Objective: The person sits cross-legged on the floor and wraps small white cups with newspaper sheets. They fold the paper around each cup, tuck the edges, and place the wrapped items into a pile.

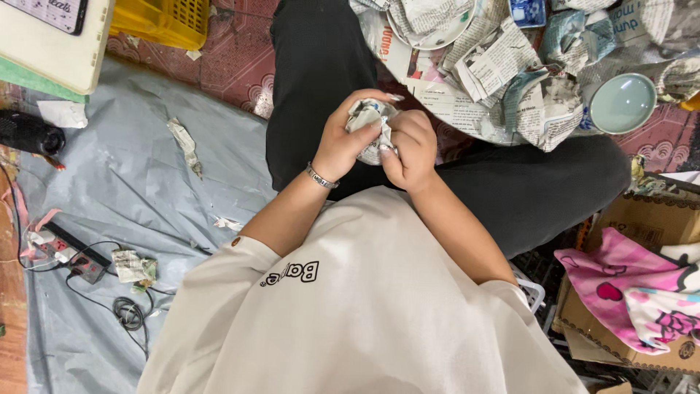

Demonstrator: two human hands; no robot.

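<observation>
Wrapping a small item in newspaper is judged to be the step in hand. The newspaper bundle (370, 125) is held at the centre of the frame, above the lap, between both hands. The left hand (343, 142), with a metal bracelet (321, 177) at the wrist, is closed around the bundle from the left, with the thumb laid over its top. The right hand (412, 149) is clamped on it from the right, and its fingers (394, 149) are pressed into the paper. What lies inside the paper cannot be told.

For a sound result, the bundle should be supported by one hand while loose paper edges are folded inward and pressed flat by the other. Pressure should be kept even, since a fragile piece may be enclosed; this is inferred from the pale green bowl (622, 103) and the other newspaper-wrapped pieces (543, 109) at the upper right of the frame. Torn corners should be tucked under, so that no surface is left exposed.

A grey sheet (131, 182) is spread over the floor at the left, scattered with paper scraps (184, 142). A power strip (73, 255) lies at the lower left, and a cardboard box (642, 226) with pink cloth (634, 284) stands at the lower right.
</observation>
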